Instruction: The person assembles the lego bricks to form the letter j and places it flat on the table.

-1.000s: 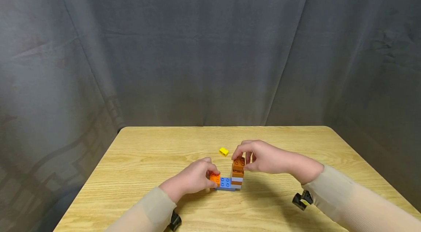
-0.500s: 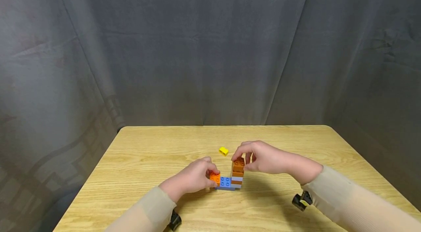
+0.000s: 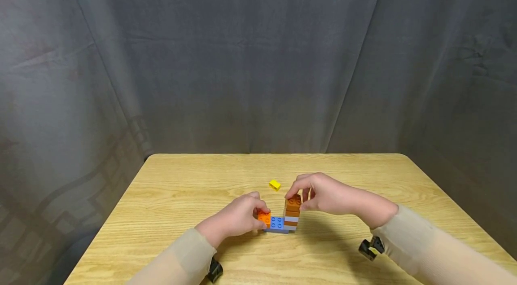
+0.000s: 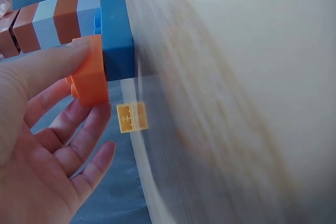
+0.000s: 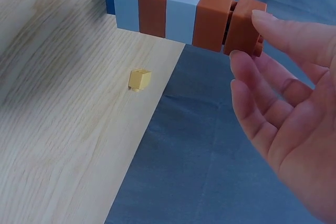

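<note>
In the head view my left hand (image 3: 241,216) pinches an orange toy brick (image 3: 264,218) at the left end of a flat blue brick (image 3: 277,223). Thumb and fingers hold its sides, as the left wrist view also shows. A tower of alternating pale and brown bricks (image 3: 291,220) rises upright from the blue brick's right end. At its top my right hand (image 3: 325,194) pinches a brown brick (image 5: 245,27) between thumb and fingertips. A thin dark gap separates that brick from the brown brick (image 5: 212,19) below it in the right wrist view.
A small yellow brick (image 3: 275,185) lies on the wooden table (image 3: 194,177) behind the blue brick. Grey curtain (image 3: 242,60) hangs beyond the table's far edge. Black wrist-worn devices (image 3: 370,247) sit under the sleeves.
The top brown brick in my right hand has come down slightly closer to the tower. My left hand keeps its place on the orange brick.
</note>
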Demonstrator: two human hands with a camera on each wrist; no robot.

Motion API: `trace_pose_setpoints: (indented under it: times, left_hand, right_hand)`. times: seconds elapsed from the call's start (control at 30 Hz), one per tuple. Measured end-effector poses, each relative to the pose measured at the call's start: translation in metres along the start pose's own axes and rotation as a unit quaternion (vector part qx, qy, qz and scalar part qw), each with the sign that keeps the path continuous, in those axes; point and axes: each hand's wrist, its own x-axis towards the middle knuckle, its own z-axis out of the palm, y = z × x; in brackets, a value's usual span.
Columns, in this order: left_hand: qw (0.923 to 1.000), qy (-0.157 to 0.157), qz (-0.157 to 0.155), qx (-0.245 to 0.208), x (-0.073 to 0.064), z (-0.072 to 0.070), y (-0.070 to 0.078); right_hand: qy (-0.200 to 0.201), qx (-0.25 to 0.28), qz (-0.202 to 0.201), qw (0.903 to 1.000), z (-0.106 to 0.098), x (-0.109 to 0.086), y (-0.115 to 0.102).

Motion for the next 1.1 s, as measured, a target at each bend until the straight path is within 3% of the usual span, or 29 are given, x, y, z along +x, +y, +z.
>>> trace_pose_setpoints:
  times: [0.67, 1.1]
  left_hand:
    - [1.0, 0.001, -0.002, 0.0, -0.005, -0.002, 0.0]
    - [0.9999, 0.006, -0.002, -0.008, -0.003, 0.0, -0.004]
  right_hand:
    - [-0.003, -0.007, -0.006, 1.0, 0.005, 0.005, -0.003]
    - [0.03, -0.032, -0.011, 0.999, 0.016, 0.0, 0.0]
